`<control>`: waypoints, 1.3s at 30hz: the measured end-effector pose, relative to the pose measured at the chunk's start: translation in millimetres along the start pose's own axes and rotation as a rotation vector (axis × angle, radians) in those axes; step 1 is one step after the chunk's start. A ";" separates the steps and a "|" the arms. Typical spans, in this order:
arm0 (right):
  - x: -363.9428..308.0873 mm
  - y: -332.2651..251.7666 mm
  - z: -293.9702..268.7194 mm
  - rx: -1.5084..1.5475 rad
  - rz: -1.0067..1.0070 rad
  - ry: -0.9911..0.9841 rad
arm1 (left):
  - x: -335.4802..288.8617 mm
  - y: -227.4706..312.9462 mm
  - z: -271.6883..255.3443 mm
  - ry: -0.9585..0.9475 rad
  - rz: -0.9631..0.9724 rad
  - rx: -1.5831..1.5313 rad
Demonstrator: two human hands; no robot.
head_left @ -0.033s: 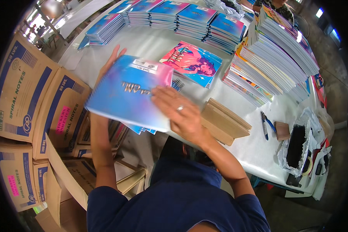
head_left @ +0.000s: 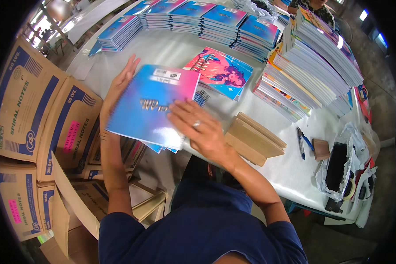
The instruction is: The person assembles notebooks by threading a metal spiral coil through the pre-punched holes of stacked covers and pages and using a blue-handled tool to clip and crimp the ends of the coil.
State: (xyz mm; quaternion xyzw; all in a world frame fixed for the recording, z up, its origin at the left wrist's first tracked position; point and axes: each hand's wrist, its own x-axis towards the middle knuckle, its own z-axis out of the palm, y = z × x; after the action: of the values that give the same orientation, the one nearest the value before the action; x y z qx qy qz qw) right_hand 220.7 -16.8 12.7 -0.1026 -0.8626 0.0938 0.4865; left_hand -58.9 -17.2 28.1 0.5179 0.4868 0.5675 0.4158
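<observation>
A small stack of spiral notebooks (head_left: 149, 105), the top cover blue fading to pink, is tilted up at the near edge of the white table (head_left: 171, 48). My left hand (head_left: 119, 86) braces its left, spiral-bound edge with the fingers stretched upward. My right hand (head_left: 200, 127), a ring on one finger, lies spread on the cover's right side and grips that edge. The lower notebooks stick out below the top one. Just beyond, a notebook with a pink and blue illustrated cover (head_left: 222, 70) lies flat on the table.
Printed cardboard boxes (head_left: 26, 101) are piled at my left, some open below the table. Low notebook stacks (head_left: 198, 17) line the far edge, and tall stacks (head_left: 312, 57) rise at right. Brown card pieces (head_left: 255, 138), pens (head_left: 301, 143) and a bag (head_left: 339, 167) lie nearby. Another person (head_left: 312, 6) sits opposite.
</observation>
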 end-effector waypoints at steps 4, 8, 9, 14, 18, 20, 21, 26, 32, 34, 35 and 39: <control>-17.1 3.6 1.7 -0.070 0.117 -0.327 | -13.8 -35.5 -50.9 -0.349 -0.158 0.538; 8.0 61.4 -54.4 -0.232 0.310 -0.477 | -20.7 -65.9 -30.6 -0.321 -0.101 0.483; 16.1 72.6 -62.4 -0.313 0.388 -0.551 | -19.1 -67.0 -27.5 -0.308 -0.104 0.639; -34.6 155.1 -43.6 -0.700 0.018 -0.654 | -5.5 -40.3 22.1 -0.028 0.140 0.665; -7.8 168.7 -65.8 -0.472 0.225 -0.827 | -24.9 -26.9 85.8 -0.089 -0.297 -0.554; 12.7 146.6 -81.2 -0.491 0.186 -0.714 | -24.8 -42.6 104.9 -0.186 -0.454 -0.928; 19.9 131.3 -93.7 -0.507 0.174 -0.657 | -20.1 -48.4 117.5 -0.201 -0.522 -1.034; 1.0 34.0 -153.1 -0.439 0.005 -0.654 | 5.6 -60.0 128.9 -0.212 -0.455 -1.321; -61.4 11.8 -219.7 0.137 0.626 -0.132 | -2.9 -1.1 167.7 -0.301 -0.220 -0.726; -100.6 12.2 -224.6 0.275 0.902 0.066 | -7.3 19.3 185.5 -0.415 -0.072 -0.619; -109.9 8.1 -226.1 0.374 0.980 0.065 | -5.1 26.1 194.1 -0.487 -0.004 -0.566; -122.0 -11.6 -231.0 0.063 1.056 0.226 | 22.7 20.8 211.4 -0.670 0.190 -0.167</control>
State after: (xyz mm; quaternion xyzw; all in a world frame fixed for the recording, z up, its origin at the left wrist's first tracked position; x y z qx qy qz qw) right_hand 479.6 -46.3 33.3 -0.5171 -0.6328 0.3397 0.4657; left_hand 148.9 27.0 50.5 0.6823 0.2251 0.4403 0.5385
